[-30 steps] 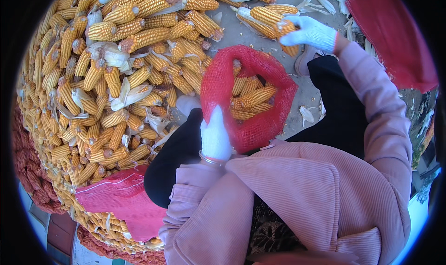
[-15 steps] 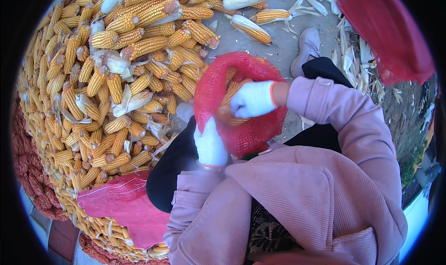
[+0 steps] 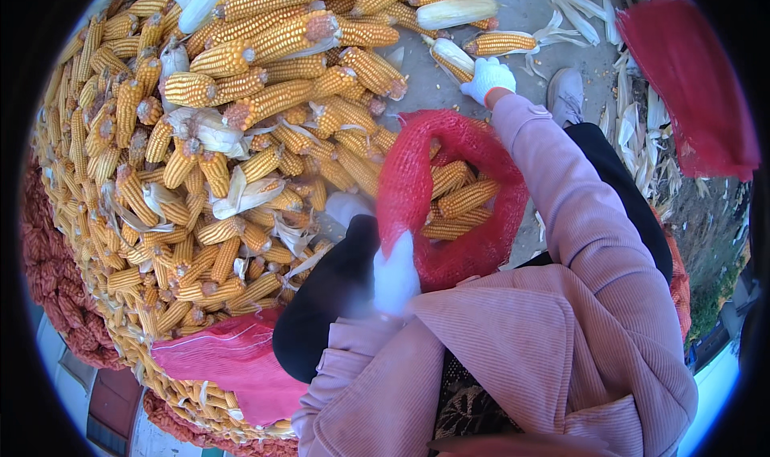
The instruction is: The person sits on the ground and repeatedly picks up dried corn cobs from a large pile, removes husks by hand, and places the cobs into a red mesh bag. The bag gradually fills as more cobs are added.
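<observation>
- Left hand (image 3: 396, 274), white-gloved and nearest the body, is on the near-left rim of the red mesh sack (image 3: 405, 188). It looks clamped on the mesh, though blur hides the fingers. Were that hold to slacken, the soft rim could sag inward and narrow the mouth.
- The sack stands open between the knees, cobs (image 3: 468, 198) showing inside. A knock from a knee could tip it, since only one hand steadies it.
- The right sleeve (image 3: 553, 156) passes just beside the rim; a cuff brushing the mesh could snag.
- Right hand (image 3: 491, 79), well apart from the left, reaches the lower end of a half-husked cob (image 3: 451, 60) on the floor (image 3: 425, 76). Whether its fingers have closed, I cannot tell. Loose husk might slide under the glove and let the cob slip.
- Just beyond lies another cob (image 3: 501, 44). The heaped pile (image 3: 265, 164) rises at left; disturbing its edge could set cobs rolling.
</observation>
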Motion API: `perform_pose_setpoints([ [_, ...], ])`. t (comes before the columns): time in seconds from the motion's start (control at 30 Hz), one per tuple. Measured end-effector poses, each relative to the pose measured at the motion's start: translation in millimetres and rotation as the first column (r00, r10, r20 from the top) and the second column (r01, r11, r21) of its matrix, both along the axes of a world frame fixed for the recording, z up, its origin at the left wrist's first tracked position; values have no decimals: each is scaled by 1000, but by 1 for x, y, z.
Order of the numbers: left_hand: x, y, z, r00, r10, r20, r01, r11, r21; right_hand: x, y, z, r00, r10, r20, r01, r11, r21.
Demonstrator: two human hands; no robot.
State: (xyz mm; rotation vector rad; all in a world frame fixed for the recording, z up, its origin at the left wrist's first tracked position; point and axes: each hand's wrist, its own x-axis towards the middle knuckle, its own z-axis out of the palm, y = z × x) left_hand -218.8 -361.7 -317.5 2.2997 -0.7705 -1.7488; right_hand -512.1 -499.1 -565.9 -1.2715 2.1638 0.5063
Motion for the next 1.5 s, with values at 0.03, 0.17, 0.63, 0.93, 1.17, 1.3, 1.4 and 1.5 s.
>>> perform_pose_setpoints([
  [0.03,0,0,1,995,87,-53,-86,996,15,-6,-4,2,988,-33,152,19,995,93],
  [0.17,-1,0,-3,990,68,-126,-78,994,-75,-34,11,43,845,-262,465,210,964,162],
  [0.63,-6,12,-17,840,287,-460,-377,919,-114,7,211,93,875,-134,466,28,973,229],
  [0.93,-8,28,-2,767,285,-575,-396,915,-74,5,196,143,-136,-481,866,811,449,376],
  [1.17,9,47,76,709,39,-704,-225,959,-173,-12,212,257,-419,-204,885,870,190,455],
  [1.3,17,36,103,598,25,-801,-338,914,-224,-30,239,308,-423,-97,901,865,252,434],
  [1.4,17,36,124,573,-117,-811,-262,911,-317,-35,254,337,-225,21,974,833,523,181],
  [1.5,16,37,128,465,-156,-872,-348,873,-342,-37,256,357,-217,134,967,800,592,97],
])
